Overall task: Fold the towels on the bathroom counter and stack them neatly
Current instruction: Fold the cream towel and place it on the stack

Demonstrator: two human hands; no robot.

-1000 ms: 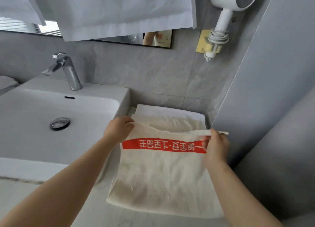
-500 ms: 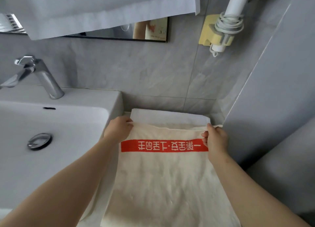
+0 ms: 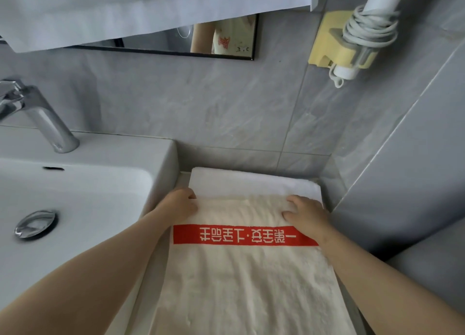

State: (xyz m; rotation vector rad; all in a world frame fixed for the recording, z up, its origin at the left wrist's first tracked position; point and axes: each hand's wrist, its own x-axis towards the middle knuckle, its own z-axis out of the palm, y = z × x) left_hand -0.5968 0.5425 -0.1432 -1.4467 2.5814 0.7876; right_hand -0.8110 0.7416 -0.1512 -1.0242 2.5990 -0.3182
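The cream towel (image 3: 241, 284) lies flat on top of a folded white towel (image 3: 251, 183), in the slot between the sink (image 3: 161, 153) and the side wall (image 3: 402, 183). The left hand (image 3: 180, 205) has its fingers curled round the far left corner. The right hand (image 3: 305, 215) holds the far right corner, fingers bent over the edge and thumb lying on top. Both hands are low, resting on the stack.

The step in hand looks like setting the far edge down square. To do it well, the edge running between the two hands should sit parallel to the strip of white towel showing just beyond the fingertips. Both corners should be let go together so neither drags. The palms can then sweep back toward the wrists to flatten the wrinkles in the cloth behind the grip. The left corner sits close to the sink's side, so that edge may need tucking inward.

The towel's long axis runs from the hands back along the forearms toward the person, and its near end passes out of view below. The red band (image 3: 241, 235) crosses the short way just on the wrist side of the grip. Its white lettering reads inverted from here, so the top of the print points toward the person.
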